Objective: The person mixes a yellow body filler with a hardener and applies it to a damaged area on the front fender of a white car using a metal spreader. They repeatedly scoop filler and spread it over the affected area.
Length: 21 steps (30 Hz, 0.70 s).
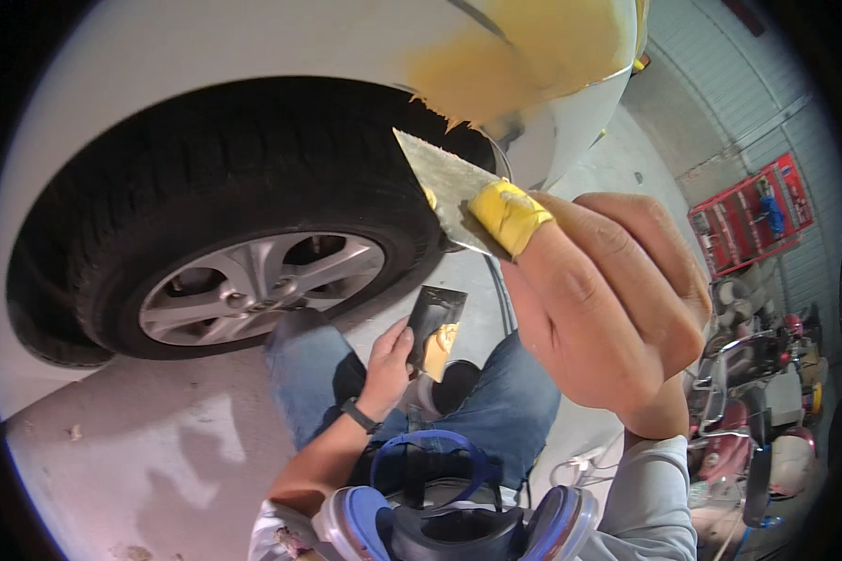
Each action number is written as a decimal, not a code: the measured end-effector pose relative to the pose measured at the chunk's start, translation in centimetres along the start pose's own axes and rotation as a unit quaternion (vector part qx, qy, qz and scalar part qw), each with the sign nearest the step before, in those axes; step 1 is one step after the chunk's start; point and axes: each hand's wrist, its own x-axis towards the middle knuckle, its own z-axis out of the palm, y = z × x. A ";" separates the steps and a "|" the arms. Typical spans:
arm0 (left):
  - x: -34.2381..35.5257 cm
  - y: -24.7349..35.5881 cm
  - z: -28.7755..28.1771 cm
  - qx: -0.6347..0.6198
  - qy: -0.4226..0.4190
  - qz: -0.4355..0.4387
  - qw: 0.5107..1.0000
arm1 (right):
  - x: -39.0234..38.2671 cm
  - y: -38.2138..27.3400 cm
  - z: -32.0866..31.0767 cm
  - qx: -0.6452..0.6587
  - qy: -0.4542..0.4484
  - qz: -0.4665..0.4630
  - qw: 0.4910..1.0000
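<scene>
My right hand (pixel 617 299) is raised close to the view and grips a thin metal putty spreader (pixel 440 173) by its edge. A yellow wrapping (pixel 510 217) sits where the fingertip meets the blade, and a little yellow filler clings to the blade's side. Lower down, over my lap, my left hand (pixel 388 360) holds a dark flat plate (pixel 435 313) with a tan-yellow dab of filler (pixel 441 348) on it. Above the spreader, the white car's body panel (pixel 281 42) carries a broad patch of yellow body filler (pixel 524 70) with a ragged lower edge. The blade is apart from that patch, as far as I can see.
A car wheel (pixel 262 290) with a silver rim and black tyre stands at the left under the arch. My respirator (pixel 454 533) shows at the lower edge. On the right are a red tool rack (pixel 753 215) on the wall and a cluttered heap of equipment (pixel 758 402).
</scene>
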 end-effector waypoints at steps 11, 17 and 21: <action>-4.0 6.1 4.1 -0.096 -0.019 0.117 0.988 | -7.7 -0.2 0.7 0.448 0.079 0.471 0.756; -4.2 6.5 7.3 -0.151 -0.104 0.102 0.978 | -16.6 -2.4 6.4 0.577 0.179 0.605 0.520; -3.6 7.3 8.3 -0.099 -0.048 0.128 0.986 | -19.7 -7.3 6.2 0.538 0.120 0.627 0.551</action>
